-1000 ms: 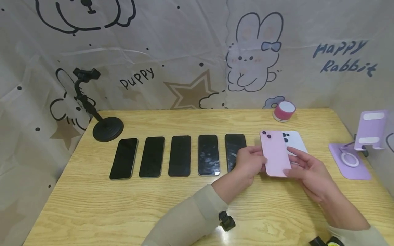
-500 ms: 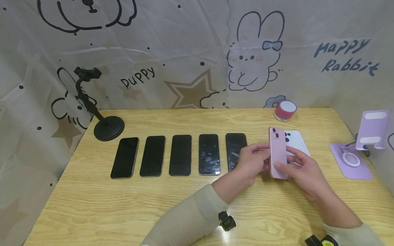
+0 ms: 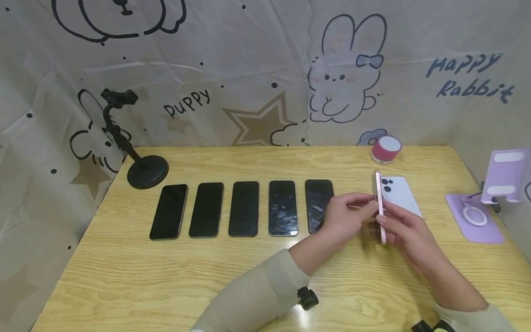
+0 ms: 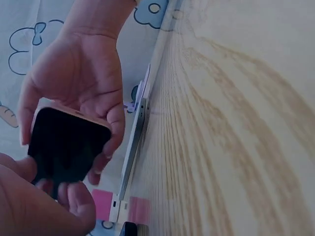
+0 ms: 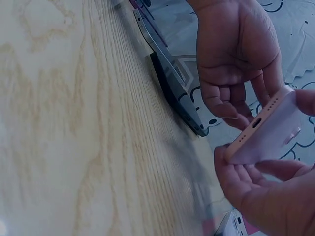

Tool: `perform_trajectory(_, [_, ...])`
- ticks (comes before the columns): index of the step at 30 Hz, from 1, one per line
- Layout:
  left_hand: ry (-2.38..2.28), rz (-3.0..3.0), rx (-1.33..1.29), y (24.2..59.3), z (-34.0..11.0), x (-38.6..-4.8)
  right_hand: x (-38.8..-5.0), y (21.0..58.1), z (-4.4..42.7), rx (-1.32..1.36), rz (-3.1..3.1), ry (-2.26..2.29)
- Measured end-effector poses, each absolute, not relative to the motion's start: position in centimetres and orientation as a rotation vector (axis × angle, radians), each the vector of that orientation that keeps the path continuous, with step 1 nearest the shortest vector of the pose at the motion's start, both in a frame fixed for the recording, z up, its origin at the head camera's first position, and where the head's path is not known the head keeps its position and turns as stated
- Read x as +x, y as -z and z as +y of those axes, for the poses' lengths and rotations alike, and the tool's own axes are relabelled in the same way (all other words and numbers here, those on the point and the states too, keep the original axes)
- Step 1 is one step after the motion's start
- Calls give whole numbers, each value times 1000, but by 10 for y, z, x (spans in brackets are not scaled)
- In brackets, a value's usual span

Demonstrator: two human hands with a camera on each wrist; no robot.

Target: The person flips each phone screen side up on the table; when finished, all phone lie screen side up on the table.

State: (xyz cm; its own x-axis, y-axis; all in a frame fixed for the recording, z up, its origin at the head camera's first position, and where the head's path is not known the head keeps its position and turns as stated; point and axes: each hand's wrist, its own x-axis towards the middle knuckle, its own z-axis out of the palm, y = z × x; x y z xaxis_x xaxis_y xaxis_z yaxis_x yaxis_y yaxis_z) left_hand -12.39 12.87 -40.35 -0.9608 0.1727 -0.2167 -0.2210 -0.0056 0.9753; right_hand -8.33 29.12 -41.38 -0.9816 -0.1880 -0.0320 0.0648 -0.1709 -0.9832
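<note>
Both hands hold a pink smartphone [image 3: 381, 228] above the right part of the table, turned nearly edge-on in the head view. My right hand [image 3: 408, 233] grips its side between thumb and fingers. From the other side my left hand [image 3: 346, 216] pinches it near the middle, thumb toward the camera. Facing the left wrist camera is the phone's dark screen [image 4: 69, 142]. In the right wrist view its bottom edge and charging port [image 5: 257, 123] show. Behind the right hand lies a white smartphone [image 3: 400, 196], back up and partly covered.
Several dark-screened phones lie in a row, including one at the left end [image 3: 168, 212] and one beside my left hand [image 3: 318, 203]. A black stand [image 3: 147, 172], a pink round speaker [image 3: 386, 150] and a purple phone stand [image 3: 474, 219] are on the table [image 3: 166, 286].
The pink phone has turned from showing its pink back to standing edge-on, and shifted slightly right. The left thumb now lies against it. The phones on the table have stayed put.
</note>
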Motion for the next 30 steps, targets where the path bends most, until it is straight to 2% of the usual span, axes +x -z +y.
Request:
perform_trajectory(7, [-1809,2248,-37,404,125,-124,-84,419,297,-565,1602,2383])
perform_trajectory(11, [-1741,2269,-55,405,124,-124,-86,422,303,-687,1409,2397])
perform_trajectory(16, [-1780,2295,-78,403,124,-123,-84,424,306,-705,1278,2453])
perform_trajectory(21, [-1810,2371,-110,404,124,-122,-78,421,304,-509,1557,2488])
perform_trajectory(30, [-1918,2376,-216,408,124,-127,-78,417,301,178,2192,2370])
